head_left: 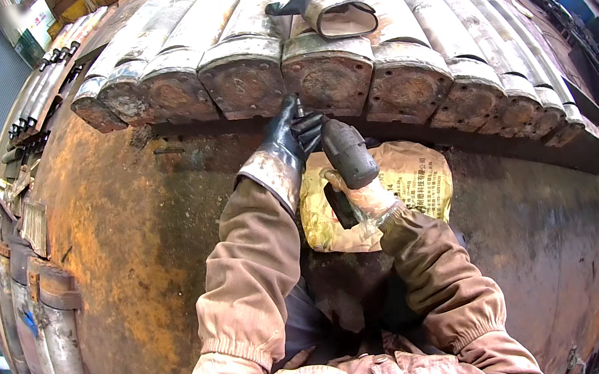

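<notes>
My right hand (364, 197), in a thin pale covering, is wrapped around the grip of a dark cordless impact driver (350, 155). The tool points away from me, toward the flat end plate (331, 80) of a steel cylinder. My left hand (293, 131), in a black rubber gauntlet, is closed around the tool's nose and slim bit (299, 109). Its fingers partly hide the bit, and I cannot tell whether the tip touches the plate's edge. A second black gauntlet (339, 14) with a pale cuff lies on top of the cylinder, its opening toward me.
Several grey cylinders (182, 26) with rusty end plates lie side by side on a dark beam (542, 151). Under the driver, a yellow printed sack (422, 176) lies on a rusty steel surface (125, 213). Metal pipes (63, 338) line the left side; more rods (44, 86) lie far left.
</notes>
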Demonstrator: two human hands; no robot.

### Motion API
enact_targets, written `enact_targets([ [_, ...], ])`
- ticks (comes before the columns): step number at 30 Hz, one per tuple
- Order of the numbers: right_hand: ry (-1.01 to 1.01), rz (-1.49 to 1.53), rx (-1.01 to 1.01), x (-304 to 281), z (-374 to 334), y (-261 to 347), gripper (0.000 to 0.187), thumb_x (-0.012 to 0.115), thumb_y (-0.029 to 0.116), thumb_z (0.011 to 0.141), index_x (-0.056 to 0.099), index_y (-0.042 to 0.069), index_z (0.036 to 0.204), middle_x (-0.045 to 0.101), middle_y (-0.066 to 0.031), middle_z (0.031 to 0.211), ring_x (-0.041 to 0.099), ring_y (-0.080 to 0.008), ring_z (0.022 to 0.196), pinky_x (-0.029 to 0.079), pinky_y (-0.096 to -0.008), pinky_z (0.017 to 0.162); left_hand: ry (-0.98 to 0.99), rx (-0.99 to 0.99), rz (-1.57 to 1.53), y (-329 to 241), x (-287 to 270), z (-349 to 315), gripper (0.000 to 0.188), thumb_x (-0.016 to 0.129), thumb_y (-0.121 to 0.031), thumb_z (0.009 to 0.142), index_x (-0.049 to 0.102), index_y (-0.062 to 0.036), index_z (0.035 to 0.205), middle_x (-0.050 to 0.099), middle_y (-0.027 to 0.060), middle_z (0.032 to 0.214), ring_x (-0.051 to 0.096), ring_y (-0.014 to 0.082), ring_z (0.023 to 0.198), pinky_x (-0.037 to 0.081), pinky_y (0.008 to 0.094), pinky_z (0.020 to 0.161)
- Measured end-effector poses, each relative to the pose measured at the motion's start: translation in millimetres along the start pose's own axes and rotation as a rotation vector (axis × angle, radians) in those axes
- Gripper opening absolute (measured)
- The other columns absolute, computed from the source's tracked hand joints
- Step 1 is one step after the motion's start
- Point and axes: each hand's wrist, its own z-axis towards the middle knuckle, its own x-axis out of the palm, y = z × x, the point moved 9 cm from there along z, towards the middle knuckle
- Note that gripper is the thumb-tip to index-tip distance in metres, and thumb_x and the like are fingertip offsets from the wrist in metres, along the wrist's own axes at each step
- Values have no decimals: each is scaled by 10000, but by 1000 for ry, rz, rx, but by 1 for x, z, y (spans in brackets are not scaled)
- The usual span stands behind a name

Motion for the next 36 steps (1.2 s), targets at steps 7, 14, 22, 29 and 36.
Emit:
enact_targets([
  [7,-233,-56,-149,-40,-24,17,473,730,245,865,519,51,1242,533,-82,1000,504,-205,898,419,-351,769,-17,21,80,-3,6,4,426,605,-509,929,616,-83,950,694,212,943,694,328,868,579,433,814],
  [14,10,444,470,-19,-49,-13,320,736,214,887,599,50,1124,604,-40,816,551,-134,688,463,-322,610,-52,-9,-74,3,-1,28,317,563,-347,980,568,-67,1128,672,269,964,699,392,836,621,508,783],
  [22,-242,100,-120,-74,-51,21,359,734,162,884,584,46,1189,594,-18,826,542,-105,687,469,-299,622,-47,23,-88,-1,9,22,255,611,-346,946,606,-144,1102,692,235,937,696,398,814,627,515,758],
  [29,87,-12,111,-76,-60,20,860,794,126,762,356,47,1497,358,-159,1536,292,-343,1445,268,-424,1186,572,-148,-340,29,41,16,287,545,-323,986,618,-47,955,647,190,788,656,315,638,601,525,670],
  [36,-64,27,-62,-95,-81,33,756,765,102,789,417,42,1457,424,-159,1483,365,-343,1399,316,-419,1158,154,-161,74,70,61,-8,575,519,-451,982,597,85,1175,637,295,1175,680,414,979,554,515,910],
])
